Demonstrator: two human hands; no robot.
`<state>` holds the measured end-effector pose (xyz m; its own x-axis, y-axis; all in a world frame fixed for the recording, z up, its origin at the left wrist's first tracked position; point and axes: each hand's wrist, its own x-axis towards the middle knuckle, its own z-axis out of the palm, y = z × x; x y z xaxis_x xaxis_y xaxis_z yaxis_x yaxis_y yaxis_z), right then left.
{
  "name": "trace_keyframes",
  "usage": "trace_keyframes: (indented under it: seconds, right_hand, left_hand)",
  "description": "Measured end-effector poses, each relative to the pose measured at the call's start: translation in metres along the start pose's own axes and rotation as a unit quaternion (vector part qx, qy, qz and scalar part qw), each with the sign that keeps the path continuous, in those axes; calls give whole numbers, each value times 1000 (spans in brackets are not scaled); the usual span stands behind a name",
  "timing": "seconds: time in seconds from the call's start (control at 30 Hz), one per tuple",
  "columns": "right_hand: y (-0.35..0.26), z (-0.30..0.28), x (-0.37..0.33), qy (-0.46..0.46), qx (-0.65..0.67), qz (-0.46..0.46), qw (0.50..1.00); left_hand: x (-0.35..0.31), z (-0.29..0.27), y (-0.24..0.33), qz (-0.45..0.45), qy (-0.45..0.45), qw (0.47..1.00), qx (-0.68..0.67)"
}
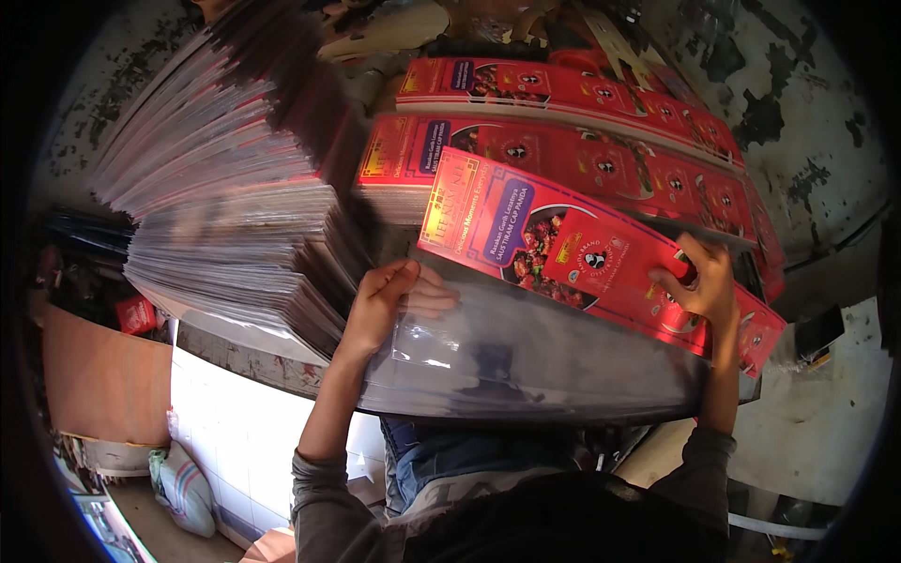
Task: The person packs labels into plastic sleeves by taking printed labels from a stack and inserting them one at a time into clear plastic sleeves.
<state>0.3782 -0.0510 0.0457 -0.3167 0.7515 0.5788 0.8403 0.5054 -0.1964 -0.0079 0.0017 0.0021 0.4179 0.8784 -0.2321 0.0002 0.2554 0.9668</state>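
Right hand (710,289) bends inward, thumb and fingers clamped on the long red printed card (554,249), which slants over the clear plastic sleeves (544,366). Left hand (375,308) reaches the sleeves' left part, fingers extended rightward, blurred; cannot tell whether they grip.

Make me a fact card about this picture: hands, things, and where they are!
Holding: right hand grips long, red, rectangular printed card
Nearest the body: flat, clear plastic sheets
Other hand: left hand at the sheets' left end, fingers blurred
Behind: stacks of red, rectangular cards
Left side: tall, fanned pile of thin, greyish sheets
Floor: white striped sack
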Motion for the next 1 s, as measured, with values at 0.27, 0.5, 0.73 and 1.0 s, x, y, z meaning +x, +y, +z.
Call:
trace_keyframes:
  seconds: [0.27, 0.5, 0.73, 1.0]
  right_hand:
    - [-6, -6, 2, 13, -15, -4, 1000]
    - [-5, -6, 0, 1, -8, -7, 1000]
    - [-2, -1, -5, -29, 24, 40, 998]
    - [0, 5, -6, -74, 34, 52, 995]
  left_hand:
    - [1, 1, 0, 1, 12, 1000, -1]
    - [1, 0, -3, -5, 22, 1000, -18]
    - [0, -2, -7, 22, 9, 1000, -5]
    - [-1, 3, -5, 21, 13, 1000, -5]
